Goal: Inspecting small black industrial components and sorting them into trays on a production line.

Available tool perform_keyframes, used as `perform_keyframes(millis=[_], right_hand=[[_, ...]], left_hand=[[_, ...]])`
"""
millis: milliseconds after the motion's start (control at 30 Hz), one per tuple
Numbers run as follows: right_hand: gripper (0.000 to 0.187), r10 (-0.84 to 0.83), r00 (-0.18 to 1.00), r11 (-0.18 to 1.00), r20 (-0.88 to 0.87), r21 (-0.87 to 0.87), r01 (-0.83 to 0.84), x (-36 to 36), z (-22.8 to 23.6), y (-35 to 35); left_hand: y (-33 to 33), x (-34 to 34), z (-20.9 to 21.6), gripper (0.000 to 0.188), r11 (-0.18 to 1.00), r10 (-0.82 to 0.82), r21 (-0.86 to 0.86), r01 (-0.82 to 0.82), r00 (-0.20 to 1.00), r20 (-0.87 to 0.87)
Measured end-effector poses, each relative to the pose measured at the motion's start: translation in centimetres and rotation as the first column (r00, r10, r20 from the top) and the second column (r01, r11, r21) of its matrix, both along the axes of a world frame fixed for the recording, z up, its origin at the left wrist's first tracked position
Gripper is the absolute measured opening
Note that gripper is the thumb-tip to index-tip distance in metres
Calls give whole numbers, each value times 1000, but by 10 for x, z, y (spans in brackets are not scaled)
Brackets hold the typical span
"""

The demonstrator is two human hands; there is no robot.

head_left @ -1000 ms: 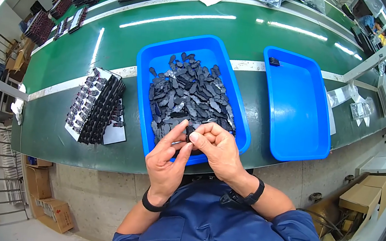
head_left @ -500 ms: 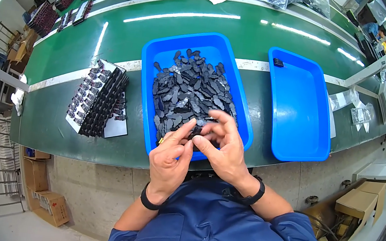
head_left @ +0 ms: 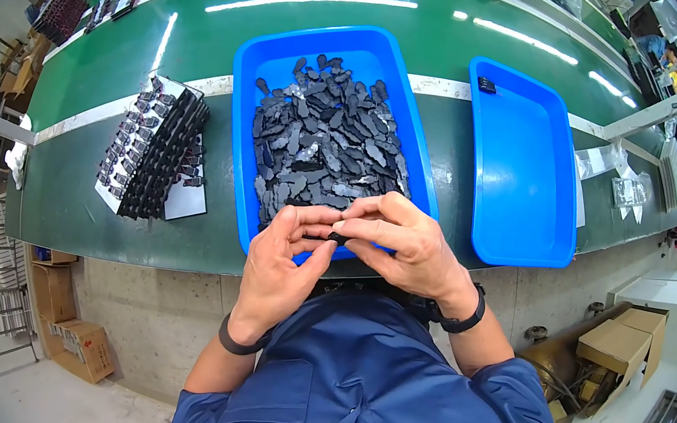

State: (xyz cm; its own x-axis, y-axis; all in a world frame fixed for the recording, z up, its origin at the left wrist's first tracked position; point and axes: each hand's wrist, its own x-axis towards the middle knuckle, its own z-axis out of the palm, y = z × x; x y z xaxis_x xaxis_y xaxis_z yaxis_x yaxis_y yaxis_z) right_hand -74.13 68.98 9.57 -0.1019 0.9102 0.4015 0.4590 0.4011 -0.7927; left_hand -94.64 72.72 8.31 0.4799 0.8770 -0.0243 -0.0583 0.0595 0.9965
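Head view: the left hand (head_left: 283, 269) and right hand (head_left: 403, 242) meet fingertip to fingertip, together pinching a small black part (head_left: 338, 237) over the near rim of a blue tray (head_left: 242, 124) heaped with dark parts. Green table (head_left: 80, 201) lies open on the left; a second blue tray (head_left: 533, 178) sits just right.

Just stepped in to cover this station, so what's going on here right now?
A person in a blue shirt holds a small black part between the fingertips of both hands, left hand and right hand, at the near edge of a blue tray heaped with similar dark flat parts. A second blue tray to the right holds just one small black piece. Rows of black parts on a white sheet lie to the left on the green belt.
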Motion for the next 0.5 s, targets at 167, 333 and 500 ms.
perform_keyframes(millis=[167, 333, 500], right_hand=[[27, 52, 993, 998, 105, 41, -57, 9, -8, -3], [27, 2, 994, 999, 113, 43, -7, 11, -9, -4], [27, -8, 997, 998, 78, 58, 4, 10, -12, -4]], left_hand=[[-1, 0, -3, 27, 997, 18, -73, -13, 997, 75], [-1, -4, -8, 27, 987, 42, -163, -11, 981, 190], [-3, -4, -10, 30, 993, 50, -111, -26, 973, 224]])
